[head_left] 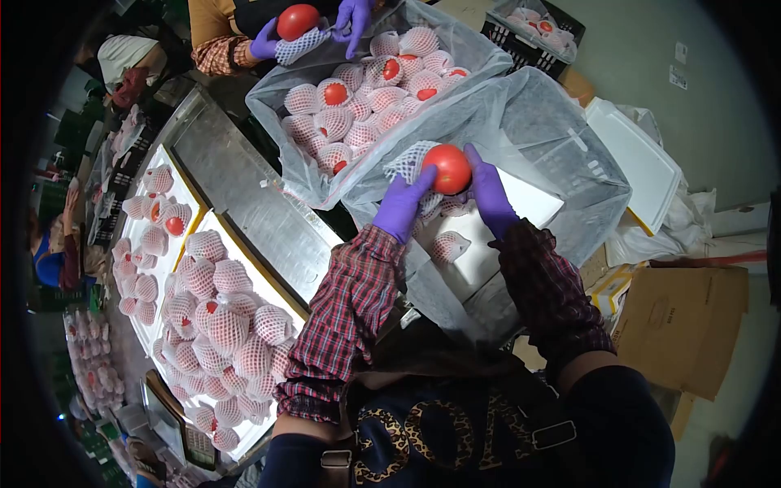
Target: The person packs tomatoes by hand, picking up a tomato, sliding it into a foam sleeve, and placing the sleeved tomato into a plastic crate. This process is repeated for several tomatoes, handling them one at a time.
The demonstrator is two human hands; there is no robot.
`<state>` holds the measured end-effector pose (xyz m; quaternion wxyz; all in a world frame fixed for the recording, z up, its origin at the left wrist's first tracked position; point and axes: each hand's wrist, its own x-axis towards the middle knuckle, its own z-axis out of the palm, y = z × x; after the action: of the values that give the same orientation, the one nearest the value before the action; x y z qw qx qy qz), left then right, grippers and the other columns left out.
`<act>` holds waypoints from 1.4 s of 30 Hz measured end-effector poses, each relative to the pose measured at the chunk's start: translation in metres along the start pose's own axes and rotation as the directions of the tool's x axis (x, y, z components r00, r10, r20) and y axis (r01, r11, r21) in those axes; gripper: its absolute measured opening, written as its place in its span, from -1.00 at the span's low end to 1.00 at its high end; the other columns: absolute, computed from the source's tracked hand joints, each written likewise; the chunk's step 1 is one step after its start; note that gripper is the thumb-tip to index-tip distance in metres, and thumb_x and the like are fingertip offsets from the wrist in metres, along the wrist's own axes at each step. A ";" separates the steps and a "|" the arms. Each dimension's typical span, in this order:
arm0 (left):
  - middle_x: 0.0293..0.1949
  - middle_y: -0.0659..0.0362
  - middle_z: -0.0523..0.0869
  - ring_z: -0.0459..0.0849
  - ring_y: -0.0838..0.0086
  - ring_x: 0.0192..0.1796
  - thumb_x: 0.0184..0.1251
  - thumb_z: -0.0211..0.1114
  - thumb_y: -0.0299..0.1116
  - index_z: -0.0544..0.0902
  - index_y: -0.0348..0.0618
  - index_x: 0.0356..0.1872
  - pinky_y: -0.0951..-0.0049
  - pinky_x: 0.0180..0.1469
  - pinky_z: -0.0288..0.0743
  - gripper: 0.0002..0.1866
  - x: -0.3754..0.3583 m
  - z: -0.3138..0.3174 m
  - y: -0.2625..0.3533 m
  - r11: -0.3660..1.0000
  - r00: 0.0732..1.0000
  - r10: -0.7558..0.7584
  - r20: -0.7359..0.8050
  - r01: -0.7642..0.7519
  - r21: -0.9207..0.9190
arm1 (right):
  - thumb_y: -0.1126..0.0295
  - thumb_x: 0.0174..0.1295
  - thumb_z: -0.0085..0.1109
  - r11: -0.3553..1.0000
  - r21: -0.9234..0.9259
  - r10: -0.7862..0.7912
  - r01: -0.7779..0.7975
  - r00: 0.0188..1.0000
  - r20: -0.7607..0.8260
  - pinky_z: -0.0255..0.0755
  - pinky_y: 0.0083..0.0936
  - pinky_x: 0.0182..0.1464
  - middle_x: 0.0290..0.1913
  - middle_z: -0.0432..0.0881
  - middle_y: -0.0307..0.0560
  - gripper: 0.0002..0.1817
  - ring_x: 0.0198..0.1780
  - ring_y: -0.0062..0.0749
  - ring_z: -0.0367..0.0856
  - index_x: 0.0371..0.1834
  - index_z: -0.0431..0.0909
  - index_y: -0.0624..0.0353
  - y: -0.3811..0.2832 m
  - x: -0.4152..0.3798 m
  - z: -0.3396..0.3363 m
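Observation:
A bare red tomato [449, 169] is held up between my two purple-gloved hands, above a crate lined with clear plastic [582, 175]. My left hand [404, 202] is closed around the tomato's left side, with a white foam net sleeve [405, 161] bunched beside it. Fingers of my right hand [491, 195] grip the tomato from the right. Below, a netted tomato [449, 246] lies on a white sheet [529, 198] inside the lined crate. My hands partly hide more netting beneath the tomato.
Beyond stands another lined crate [277, 102] full of netted tomatoes. A co-worker's gloved hands [264, 41] hold a tomato and net there. At left, white trays [213, 224] carry many netted tomatoes beside a metal surface [236, 163]. A cardboard box [679, 325] and white lid [634, 154] are at right.

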<state>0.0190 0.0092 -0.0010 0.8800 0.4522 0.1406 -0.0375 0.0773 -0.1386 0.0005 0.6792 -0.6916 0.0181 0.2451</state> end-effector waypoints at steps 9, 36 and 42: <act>0.10 -0.07 0.40 0.46 0.19 0.11 0.27 0.13 -0.25 0.24 -0.33 0.15 0.20 0.16 0.38 -0.48 -0.001 -0.007 0.007 0.856 0.959 -0.092 0.267 0.213 -0.471 | 0.18 0.27 -0.02 0.964 -0.090 -0.257 0.251 0.964 -0.063 0.14 -0.76 -0.61 -0.66 0.50 -0.24 -0.68 -0.67 -0.76 0.33 -0.33 0.55 0.24 0.014 0.004 0.006; -0.03 0.14 0.45 0.41 0.45 0.08 0.04 0.31 -0.37 0.31 -0.17 0.10 0.46 0.15 0.31 -0.44 -0.012 -0.018 -0.001 0.882 0.887 0.459 0.042 -0.461 0.098 | 0.35 0.20 -0.08 0.869 -0.461 -0.152 0.180 0.984 0.097 0.32 -0.64 -0.43 -0.43 0.58 -0.14 -0.72 -0.44 -0.63 0.47 -0.25 0.51 0.39 0.061 0.040 -0.018; 0.02 0.13 0.45 0.44 0.44 0.07 -0.05 0.35 -0.39 0.37 -0.13 0.11 0.47 0.13 0.34 -0.40 -0.132 -0.096 0.100 0.736 0.727 0.655 -0.207 -0.553 0.389 | 0.17 0.07 0.11 0.192 -0.875 0.170 0.444 0.863 0.475 0.44 -0.20 -0.15 -0.21 0.56 0.10 -0.47 -0.14 0.03 0.53 0.09 0.28 0.16 0.200 0.030 -0.029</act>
<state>-0.1082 0.1373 0.0620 0.7266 0.6009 0.1216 0.3101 0.0416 -0.1719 -0.1976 0.0901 -0.8753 -0.3713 0.2964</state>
